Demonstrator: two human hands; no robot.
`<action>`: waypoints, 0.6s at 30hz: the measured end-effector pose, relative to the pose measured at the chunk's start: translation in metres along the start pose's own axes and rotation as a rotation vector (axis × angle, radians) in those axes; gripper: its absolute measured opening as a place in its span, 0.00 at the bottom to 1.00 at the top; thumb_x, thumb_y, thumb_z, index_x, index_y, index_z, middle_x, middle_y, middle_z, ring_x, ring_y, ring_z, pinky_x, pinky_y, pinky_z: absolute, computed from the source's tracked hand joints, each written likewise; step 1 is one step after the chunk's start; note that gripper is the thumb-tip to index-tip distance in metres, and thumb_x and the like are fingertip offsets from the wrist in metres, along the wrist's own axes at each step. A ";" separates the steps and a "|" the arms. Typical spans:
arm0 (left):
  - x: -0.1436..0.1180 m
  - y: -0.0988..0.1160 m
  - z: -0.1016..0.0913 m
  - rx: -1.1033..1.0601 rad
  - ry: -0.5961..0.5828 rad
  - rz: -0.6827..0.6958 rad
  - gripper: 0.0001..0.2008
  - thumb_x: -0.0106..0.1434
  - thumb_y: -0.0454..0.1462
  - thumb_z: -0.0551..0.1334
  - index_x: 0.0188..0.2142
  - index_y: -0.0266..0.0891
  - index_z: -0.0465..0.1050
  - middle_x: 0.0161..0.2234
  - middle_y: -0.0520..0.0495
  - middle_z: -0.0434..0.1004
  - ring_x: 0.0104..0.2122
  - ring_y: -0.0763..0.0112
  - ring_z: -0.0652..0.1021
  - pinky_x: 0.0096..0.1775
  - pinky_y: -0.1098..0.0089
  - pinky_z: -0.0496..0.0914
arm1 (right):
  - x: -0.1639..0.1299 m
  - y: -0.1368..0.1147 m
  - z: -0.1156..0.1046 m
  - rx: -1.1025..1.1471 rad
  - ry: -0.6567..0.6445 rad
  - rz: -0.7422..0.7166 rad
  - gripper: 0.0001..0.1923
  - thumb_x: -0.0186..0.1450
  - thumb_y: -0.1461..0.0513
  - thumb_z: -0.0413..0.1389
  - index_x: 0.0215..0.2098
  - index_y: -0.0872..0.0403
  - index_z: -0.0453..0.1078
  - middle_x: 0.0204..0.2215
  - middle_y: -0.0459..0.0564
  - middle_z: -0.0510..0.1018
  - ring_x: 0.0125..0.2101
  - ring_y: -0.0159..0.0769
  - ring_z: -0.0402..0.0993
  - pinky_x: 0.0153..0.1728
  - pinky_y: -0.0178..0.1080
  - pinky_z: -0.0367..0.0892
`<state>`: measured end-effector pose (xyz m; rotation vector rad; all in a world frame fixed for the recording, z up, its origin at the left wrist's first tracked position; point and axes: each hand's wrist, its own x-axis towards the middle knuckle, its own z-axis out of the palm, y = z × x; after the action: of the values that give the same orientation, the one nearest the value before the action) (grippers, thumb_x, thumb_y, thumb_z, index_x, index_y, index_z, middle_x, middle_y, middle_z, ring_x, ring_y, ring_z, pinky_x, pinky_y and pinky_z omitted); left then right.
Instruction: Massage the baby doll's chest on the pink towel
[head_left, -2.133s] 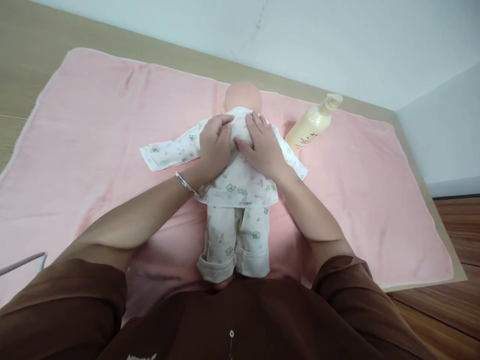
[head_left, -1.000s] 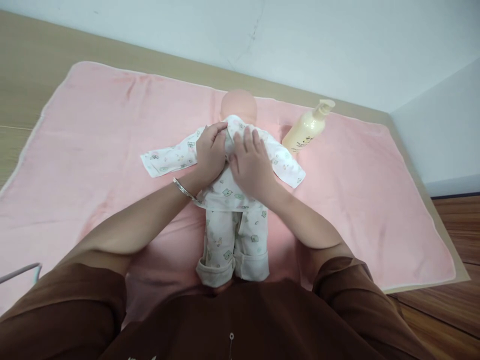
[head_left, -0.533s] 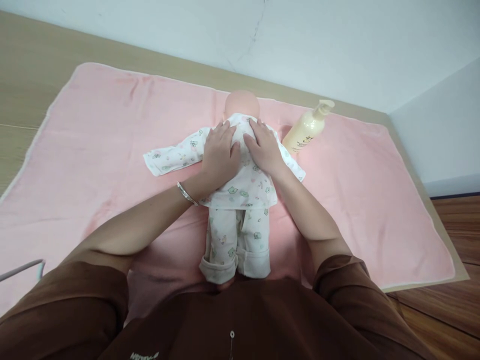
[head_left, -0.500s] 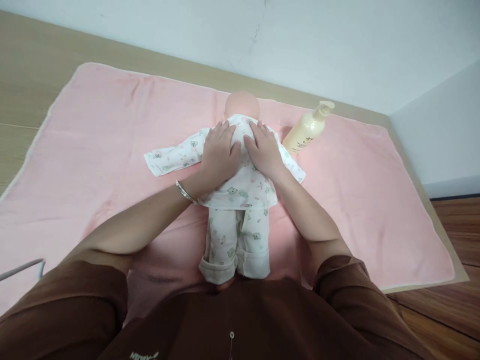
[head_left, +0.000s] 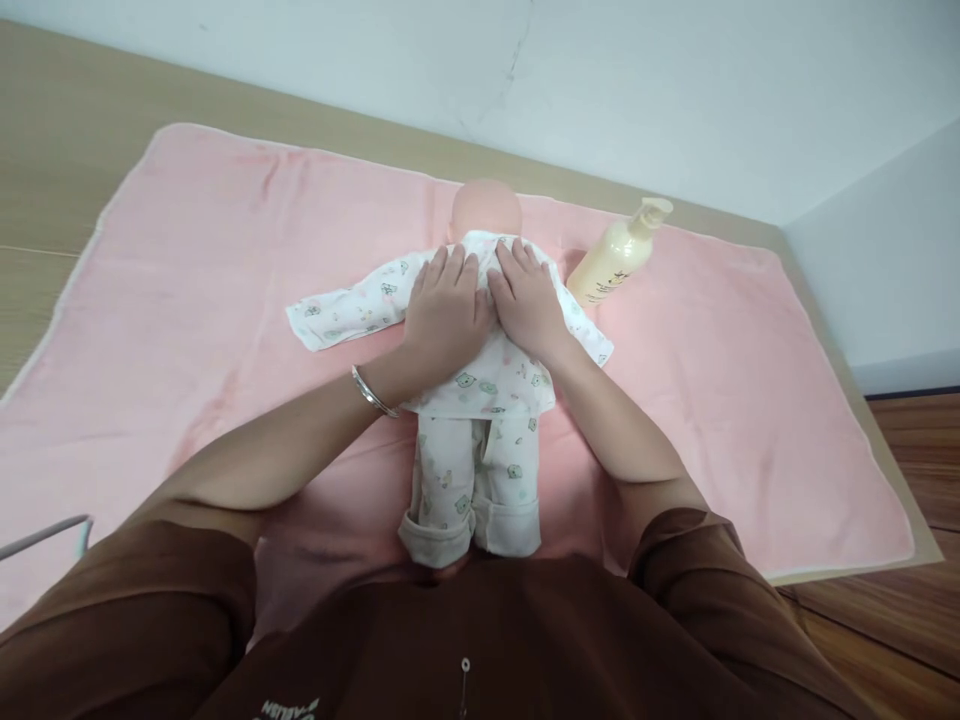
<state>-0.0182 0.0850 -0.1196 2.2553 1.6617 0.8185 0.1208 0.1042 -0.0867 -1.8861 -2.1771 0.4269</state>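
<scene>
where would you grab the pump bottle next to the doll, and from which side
Probably around the wide cream body of the pump bottle, coming from its right, open side. It lies tilted on the pink towel with the narrow pump head pointing away, a poor hold. The doll and the right hand crowd its left side, while the left hand rests flat on the doll too.

Pale blue-white wall [head_left: 675,90] with faint crack, light wooden table [head_left: 45,150], seemingly reddish plank floor [head_left: 915,440]

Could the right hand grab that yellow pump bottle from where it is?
Probably yes. The right hand lies flat on the doll's back, and the pump bottle lies just beyond it on the pink towel, with only the doll's sleeve between them.
</scene>
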 end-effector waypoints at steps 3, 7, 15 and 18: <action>0.015 -0.014 0.000 0.000 -0.001 0.012 0.25 0.72 0.38 0.48 0.64 0.31 0.67 0.68 0.33 0.67 0.70 0.49 0.65 0.72 0.48 0.58 | -0.017 -0.011 0.001 -0.088 0.029 -0.018 0.30 0.78 0.60 0.40 0.75 0.63 0.52 0.75 0.64 0.54 0.76 0.53 0.45 0.76 0.58 0.44; 0.029 -0.026 -0.003 0.031 -0.044 -0.029 0.22 0.73 0.38 0.46 0.55 0.31 0.73 0.56 0.31 0.78 0.59 0.48 0.76 0.65 0.49 0.68 | -0.040 -0.024 -0.003 -0.156 0.031 -0.078 0.29 0.77 0.62 0.42 0.73 0.65 0.57 0.73 0.65 0.59 0.75 0.52 0.53 0.75 0.55 0.50; -0.004 0.003 -0.005 0.093 0.019 0.025 0.25 0.75 0.40 0.47 0.65 0.31 0.66 0.68 0.34 0.67 0.70 0.47 0.64 0.71 0.47 0.58 | 0.002 0.005 -0.005 -0.054 -0.021 0.017 0.33 0.78 0.56 0.40 0.74 0.69 0.51 0.75 0.66 0.54 0.76 0.50 0.47 0.77 0.51 0.46; 0.007 -0.003 -0.010 0.083 -0.060 0.038 0.27 0.73 0.38 0.45 0.63 0.26 0.67 0.66 0.32 0.69 0.70 0.49 0.66 0.72 0.50 0.58 | -0.012 -0.005 -0.003 -0.117 0.006 -0.003 0.32 0.78 0.58 0.40 0.73 0.72 0.52 0.74 0.68 0.56 0.75 0.53 0.49 0.76 0.52 0.47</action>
<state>-0.0252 0.0913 -0.1108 2.3500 1.6603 0.6953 0.1192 0.0916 -0.0815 -1.9398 -2.2461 0.2994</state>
